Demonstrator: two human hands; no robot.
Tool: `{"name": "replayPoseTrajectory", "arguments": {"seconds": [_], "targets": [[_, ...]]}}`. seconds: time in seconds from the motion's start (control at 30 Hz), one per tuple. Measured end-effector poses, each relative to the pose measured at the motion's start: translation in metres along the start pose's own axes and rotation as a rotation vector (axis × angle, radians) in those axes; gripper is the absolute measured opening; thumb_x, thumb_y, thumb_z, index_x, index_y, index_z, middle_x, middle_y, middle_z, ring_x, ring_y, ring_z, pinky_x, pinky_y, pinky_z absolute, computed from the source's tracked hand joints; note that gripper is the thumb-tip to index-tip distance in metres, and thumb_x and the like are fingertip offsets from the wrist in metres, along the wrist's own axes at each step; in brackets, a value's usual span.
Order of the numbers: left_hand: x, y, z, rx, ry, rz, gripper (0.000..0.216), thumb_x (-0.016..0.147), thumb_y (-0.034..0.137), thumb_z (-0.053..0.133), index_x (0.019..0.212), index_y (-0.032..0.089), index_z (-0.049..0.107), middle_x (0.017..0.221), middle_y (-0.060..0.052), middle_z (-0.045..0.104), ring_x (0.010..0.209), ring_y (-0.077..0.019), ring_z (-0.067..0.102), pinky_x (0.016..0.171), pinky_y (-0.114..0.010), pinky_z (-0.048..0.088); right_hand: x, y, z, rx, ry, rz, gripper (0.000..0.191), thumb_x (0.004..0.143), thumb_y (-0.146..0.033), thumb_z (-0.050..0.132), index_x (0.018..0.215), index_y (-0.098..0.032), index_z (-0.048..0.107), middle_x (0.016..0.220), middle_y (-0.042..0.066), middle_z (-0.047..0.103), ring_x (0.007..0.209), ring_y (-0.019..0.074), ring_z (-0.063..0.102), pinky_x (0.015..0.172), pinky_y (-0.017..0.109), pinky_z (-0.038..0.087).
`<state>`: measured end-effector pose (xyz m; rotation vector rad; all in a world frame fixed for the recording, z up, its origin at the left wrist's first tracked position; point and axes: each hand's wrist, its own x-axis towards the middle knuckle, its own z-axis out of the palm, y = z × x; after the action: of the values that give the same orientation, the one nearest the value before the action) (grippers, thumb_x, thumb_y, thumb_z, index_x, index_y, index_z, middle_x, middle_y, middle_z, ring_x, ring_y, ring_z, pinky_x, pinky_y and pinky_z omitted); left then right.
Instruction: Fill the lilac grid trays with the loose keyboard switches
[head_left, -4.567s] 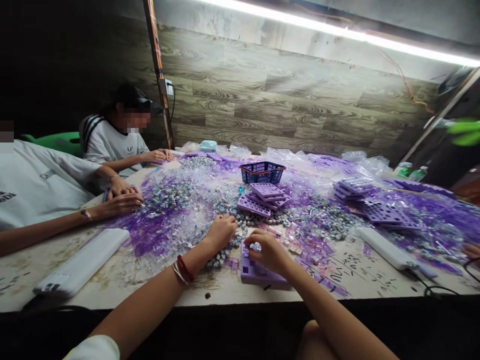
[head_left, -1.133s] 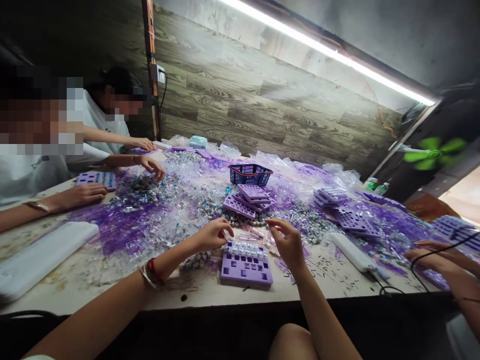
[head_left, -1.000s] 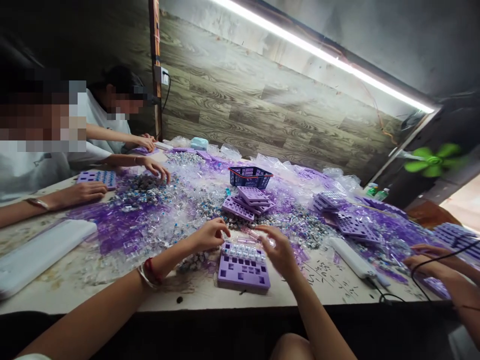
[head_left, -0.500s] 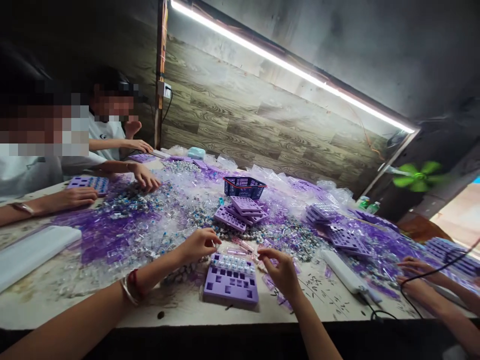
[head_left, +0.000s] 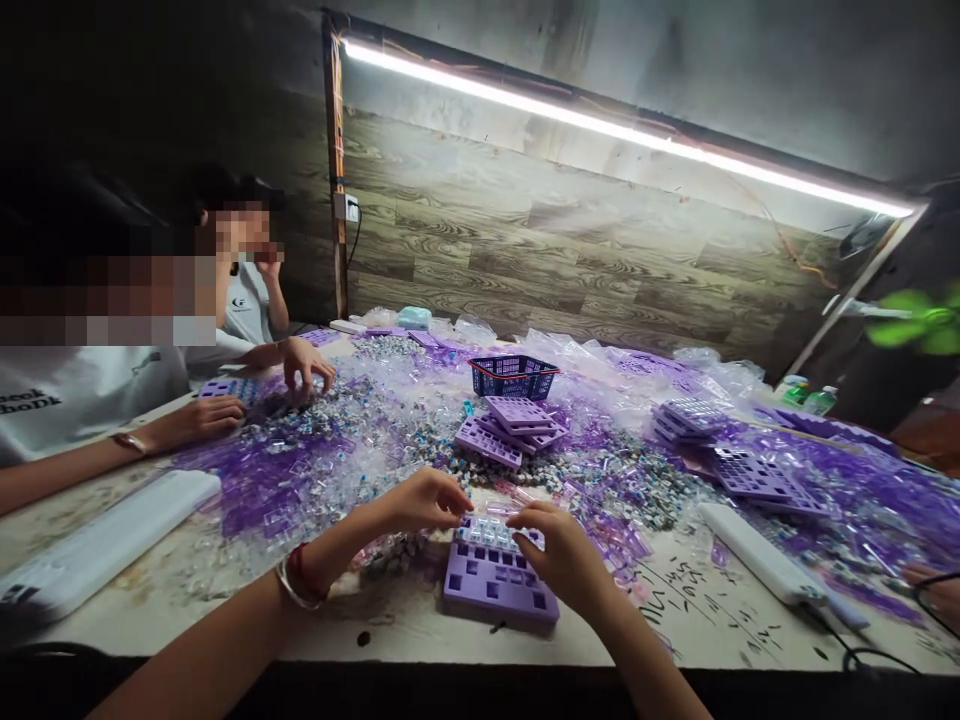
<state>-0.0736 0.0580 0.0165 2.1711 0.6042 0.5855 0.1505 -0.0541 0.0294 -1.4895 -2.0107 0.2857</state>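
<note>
A purple tray (head_left: 499, 592) with square holes lies flat in front of me at the table's front edge. Small clear pieces with bluish-white parts (head_left: 491, 532) fill its far rows; several nearer holes are bare. My left hand (head_left: 429, 498) is at the tray's far left corner, its fingers bent and thumb close to them. Over the tray's far right side is my right hand (head_left: 556, 550), with thumb and forefinger bent close together at the row of clear pieces. Anything between either hand's fingertips is too small to make out.
Heaps of small switch-like parts (head_left: 420, 430) and purple and clear plastic pieces (head_left: 262, 490) cover the table. Stacked purple trays (head_left: 517, 415) and a dark basket (head_left: 514, 378) stand beyond. White bars (head_left: 757, 550) lie at both sides. Co-workers' hands (head_left: 307, 368) are at left.
The view has swung left, so things appear farther right. My right hand has come in over the tray's far rows, and my left hand has moved closer to the tray's far edge.
</note>
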Motion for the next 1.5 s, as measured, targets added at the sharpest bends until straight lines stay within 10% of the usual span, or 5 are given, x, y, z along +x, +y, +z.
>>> {"name": "replayPoseTrajectory", "arguments": {"seconds": [0.4, 1.5], "targets": [[-0.003, 0.019, -0.002, 0.042, 0.027, -0.156, 0.015, 0.066, 0.023, 0.075, 0.077, 0.014, 0.075, 0.074, -0.003, 0.073, 0.07, -0.0157, 0.065, 0.064, -0.02, 0.044, 0.03, -0.008, 0.045, 0.302, 0.055, -0.198, 0.012, 0.075, -0.008, 0.066, 0.079, -0.019, 0.068, 0.085, 0.003, 0.07, 0.083, 0.0182, 0.065, 0.078, 0.029, 0.048], [0.003, -0.001, 0.003, 0.196, -0.005, 0.057, 0.013, 0.066, 0.023, 0.08, 0.074, 0.016, 0.074, 0.08, -0.003, 0.069, 0.075, -0.0142, 0.061, 0.07, -0.021, 0.044, 0.031, 0.0, 0.047, 0.127, 0.026, -0.244, 0.015, 0.069, -0.007, 0.068, 0.078, -0.019, 0.068, 0.078, 0.002, 0.07, 0.076, 0.0168, 0.063, 0.075, 0.028, 0.046]]}}
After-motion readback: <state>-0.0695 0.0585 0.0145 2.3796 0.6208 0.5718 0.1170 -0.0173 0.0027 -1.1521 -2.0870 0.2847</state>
